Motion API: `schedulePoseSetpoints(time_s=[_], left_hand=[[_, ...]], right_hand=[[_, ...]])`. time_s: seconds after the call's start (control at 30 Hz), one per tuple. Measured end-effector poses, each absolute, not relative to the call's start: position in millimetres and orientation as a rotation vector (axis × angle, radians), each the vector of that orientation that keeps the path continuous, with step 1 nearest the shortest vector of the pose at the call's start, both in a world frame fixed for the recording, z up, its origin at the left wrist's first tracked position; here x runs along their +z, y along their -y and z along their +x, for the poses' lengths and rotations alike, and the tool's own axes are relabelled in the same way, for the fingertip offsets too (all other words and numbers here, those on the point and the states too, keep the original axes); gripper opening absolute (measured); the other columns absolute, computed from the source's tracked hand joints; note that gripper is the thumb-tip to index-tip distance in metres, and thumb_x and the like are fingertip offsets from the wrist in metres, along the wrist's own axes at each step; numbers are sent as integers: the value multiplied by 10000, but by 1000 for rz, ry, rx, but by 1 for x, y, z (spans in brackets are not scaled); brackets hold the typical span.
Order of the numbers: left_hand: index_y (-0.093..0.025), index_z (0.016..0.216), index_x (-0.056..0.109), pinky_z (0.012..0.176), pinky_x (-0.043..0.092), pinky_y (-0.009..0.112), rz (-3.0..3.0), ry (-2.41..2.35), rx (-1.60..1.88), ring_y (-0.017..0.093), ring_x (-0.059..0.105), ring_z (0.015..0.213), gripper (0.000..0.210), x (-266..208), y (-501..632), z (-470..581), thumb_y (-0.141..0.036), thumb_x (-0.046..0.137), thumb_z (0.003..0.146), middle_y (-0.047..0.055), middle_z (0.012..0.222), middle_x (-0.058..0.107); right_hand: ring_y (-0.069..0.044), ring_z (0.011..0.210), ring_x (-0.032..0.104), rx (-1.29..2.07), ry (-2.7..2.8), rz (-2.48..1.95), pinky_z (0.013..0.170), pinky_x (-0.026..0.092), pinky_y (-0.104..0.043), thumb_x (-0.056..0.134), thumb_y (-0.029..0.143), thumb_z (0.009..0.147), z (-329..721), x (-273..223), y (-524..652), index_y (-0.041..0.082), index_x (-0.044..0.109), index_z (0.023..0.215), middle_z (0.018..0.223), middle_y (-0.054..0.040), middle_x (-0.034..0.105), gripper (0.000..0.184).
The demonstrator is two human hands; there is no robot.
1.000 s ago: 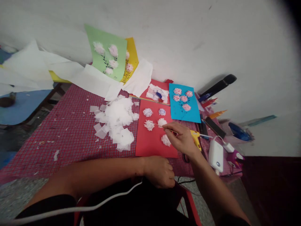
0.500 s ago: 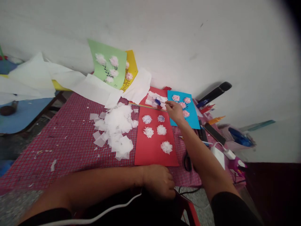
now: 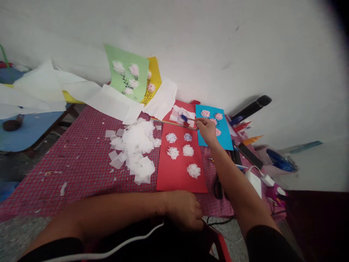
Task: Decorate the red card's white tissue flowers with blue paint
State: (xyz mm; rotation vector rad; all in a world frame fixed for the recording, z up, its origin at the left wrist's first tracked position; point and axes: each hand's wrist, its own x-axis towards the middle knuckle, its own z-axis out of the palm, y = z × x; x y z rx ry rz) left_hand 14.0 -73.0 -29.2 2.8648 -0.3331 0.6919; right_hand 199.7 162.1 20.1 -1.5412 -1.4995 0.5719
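Observation:
My right hand (image 3: 206,128) pinches a thin stick (image 3: 192,119), whose far end meets a dark blue blob of paint (image 3: 184,118). That blob sits on a paint-stained white tissue (image 3: 177,112) at the top of a red card (image 3: 180,182). White tissue flowers (image 3: 193,170) lie on the card, the upper ones (image 3: 171,137) speckled blue. A patch of red paint (image 3: 186,124) shows just below the blue. My left hand (image 3: 185,211) rests curled at the table's near edge, below the card, with nothing visible in its folded fingers.
Loose white tissue squares (image 3: 139,142) are heaped left of the card. A blue card (image 3: 227,136) with pink flowers lies right. Green (image 3: 113,82) and yellow (image 3: 155,69) cards lean on the wall. Scissors (image 3: 217,188), a phone (image 3: 250,155) and a charger (image 3: 253,183) lie right.
The view has shifted slightly. My right hand has drawn back a little to the right along with the stick, whose tip stays by the blue paint. My left hand stays put.

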Motion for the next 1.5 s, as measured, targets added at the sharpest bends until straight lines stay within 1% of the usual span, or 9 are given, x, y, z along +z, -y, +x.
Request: schedulePoseSetpoints(time_s=[0.17,0.37,0.53,0.63,0.73,0.83,0.97,1.33,1.5], left_hand=[[-198,716,668,546,410,343,2856,346,701,181,647,636,191,-27,72,13,-239,667,903,39,690,672],[-200,720,663,554,394,346,2861,365,697,186,652,645,187,-28,72,14,-234,653,904,47,690,667],[-204,716,650,565,389,352,2848,377,758,182,626,636,174,-31,72,14,-231,648,888,45,699,660],[-210,729,650,569,380,350,2846,379,776,178,623,646,164,-31,72,14,-261,655,885,47,714,668],[-209,742,654,579,386,350,2847,377,790,174,627,653,174,-32,71,14,-290,662,896,44,725,677],[-207,750,659,580,392,352,2854,380,781,175,635,658,184,-32,71,14,-296,660,911,39,728,683],[-208,763,670,574,397,357,2850,375,744,182,642,667,146,-31,71,13,-280,677,890,41,740,692],[-204,753,669,577,408,356,2853,374,700,182,641,674,171,-28,71,13,-269,649,909,49,756,701],[-204,772,677,589,404,358,2859,365,674,179,640,681,185,-29,71,13,-279,630,934,48,768,706]], right_hand=[[-152,621,621,695,1323,-1534,513,428,-252,636,361,729,199,19,-163,136,753,962,797,-59,745,344],[-125,585,605,753,1166,-1442,446,370,-222,666,340,740,198,40,-126,178,743,980,836,-49,746,298],[-120,591,615,773,1242,-1379,496,447,-231,697,345,841,189,43,-35,207,767,990,837,-36,759,214],[-156,684,682,757,1466,-1418,616,557,-286,680,349,900,181,39,10,225,781,1015,888,-44,782,197],[-192,791,732,681,1658,-1406,682,594,-320,661,354,935,176,38,23,239,784,1039,939,-56,796,198],[-208,863,747,598,1785,-1399,736,604,-339,649,345,950,173,39,13,245,790,1030,974,-58,799,190],[-206,850,747,583,1870,-1397,770,603,-353,630,326,954,170,38,0,239,795,1028,956,-54,796,200],[-202,761,738,568,1838,-1473,675,587,-330,647,328,922,176,43,8,238,796,989,883,-45,798,186],[-212,825,751,534,1851,-1431,736,598,-348,643,323,940,173,40,6,241,794,1016,945,-52,805,187]])
